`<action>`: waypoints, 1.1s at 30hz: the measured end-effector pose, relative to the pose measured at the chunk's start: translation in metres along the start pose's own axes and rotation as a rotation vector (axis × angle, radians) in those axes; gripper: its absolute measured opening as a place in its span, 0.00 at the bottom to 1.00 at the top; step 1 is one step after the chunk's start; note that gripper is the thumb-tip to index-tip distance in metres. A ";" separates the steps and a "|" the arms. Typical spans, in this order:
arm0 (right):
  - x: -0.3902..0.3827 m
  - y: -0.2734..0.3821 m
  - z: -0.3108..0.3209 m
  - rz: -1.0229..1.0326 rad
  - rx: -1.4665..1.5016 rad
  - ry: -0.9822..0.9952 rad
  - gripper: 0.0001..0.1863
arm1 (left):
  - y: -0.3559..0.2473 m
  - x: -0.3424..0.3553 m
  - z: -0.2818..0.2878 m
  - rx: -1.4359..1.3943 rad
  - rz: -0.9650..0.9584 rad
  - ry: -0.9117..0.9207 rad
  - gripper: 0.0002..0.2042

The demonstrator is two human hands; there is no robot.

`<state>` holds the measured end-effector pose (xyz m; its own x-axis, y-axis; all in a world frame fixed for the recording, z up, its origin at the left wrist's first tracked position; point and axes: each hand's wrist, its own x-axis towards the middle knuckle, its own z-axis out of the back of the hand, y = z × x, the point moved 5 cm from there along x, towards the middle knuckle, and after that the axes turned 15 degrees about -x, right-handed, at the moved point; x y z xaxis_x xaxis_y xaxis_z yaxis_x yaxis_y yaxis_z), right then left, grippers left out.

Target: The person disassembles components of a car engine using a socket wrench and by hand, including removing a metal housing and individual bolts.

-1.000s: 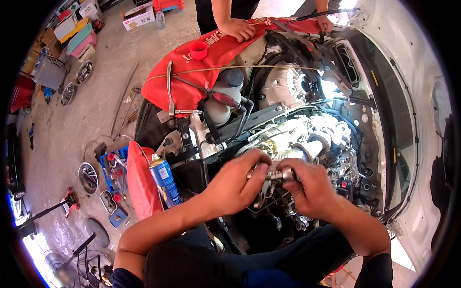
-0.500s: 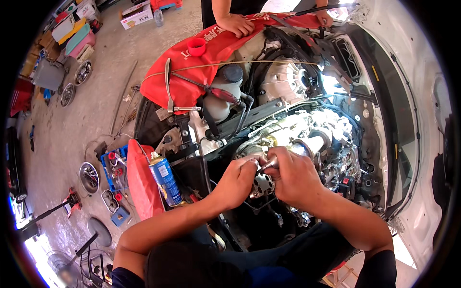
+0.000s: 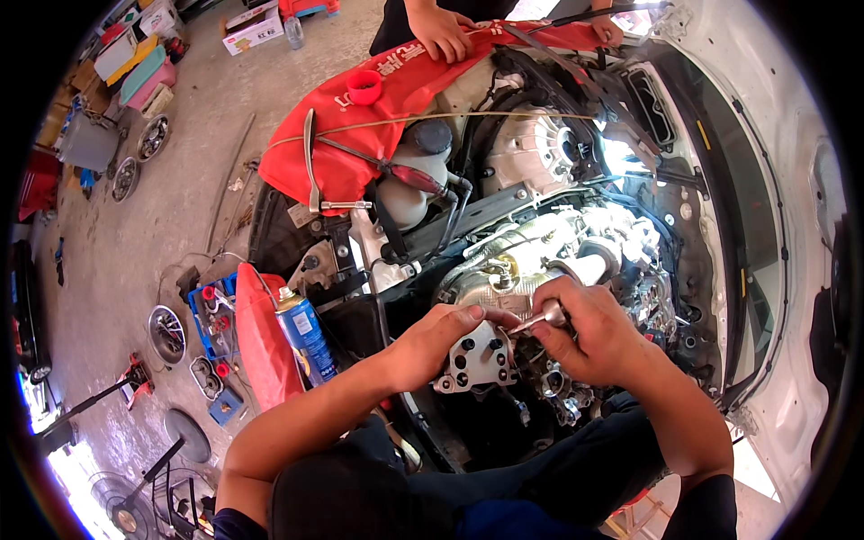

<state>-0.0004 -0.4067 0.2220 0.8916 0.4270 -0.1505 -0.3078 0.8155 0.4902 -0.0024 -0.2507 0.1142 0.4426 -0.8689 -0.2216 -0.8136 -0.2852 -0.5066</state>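
Observation:
My left hand [image 3: 425,349] is closed on the upper edge of a flat silver metal bracket [image 3: 487,369], which has several round holes and dark bolts in it. Its index finger stretches right, close to the tip of the tool in my other hand. My right hand [image 3: 594,335] grips a short shiny metal tool [image 3: 540,319] with a thick round head and a thin shank pointing left at the bracket's top corner. Just beyond both hands lies the bright engine [image 3: 504,283] with its pipes. The fingers under the bracket are hidden.
A blue spray can [image 3: 306,337] stands left of my forearm beside a red fender cover [image 3: 261,342]. On the far red cover [image 3: 333,153] lie a breaker-type bar [image 3: 310,162], a red-handled screwdriver [image 3: 409,176] and a red cap [image 3: 364,86]. Another person's hand [image 3: 441,32] rests there.
My hands have drawn apart, the right one moving right with the tool. The bracket has turned and now shows its flat face. The other person's hand has shifted slightly.

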 end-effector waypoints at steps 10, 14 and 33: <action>0.007 0.024 0.000 0.243 -0.106 0.049 0.13 | 0.002 -0.005 0.015 0.123 0.005 0.003 0.25; 0.009 0.034 0.000 0.329 -0.272 -0.001 0.12 | 0.006 -0.008 0.011 -0.214 0.250 -0.039 0.22; 0.003 0.016 -0.024 -0.306 0.037 0.233 0.08 | -0.032 -0.011 -0.008 0.551 -0.069 -0.223 0.22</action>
<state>-0.0106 -0.3831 0.2084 0.8398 0.2473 -0.4833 -0.0235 0.9060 0.4227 0.0164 -0.2354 0.1393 0.6043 -0.7330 -0.3125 -0.4910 -0.0337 -0.8705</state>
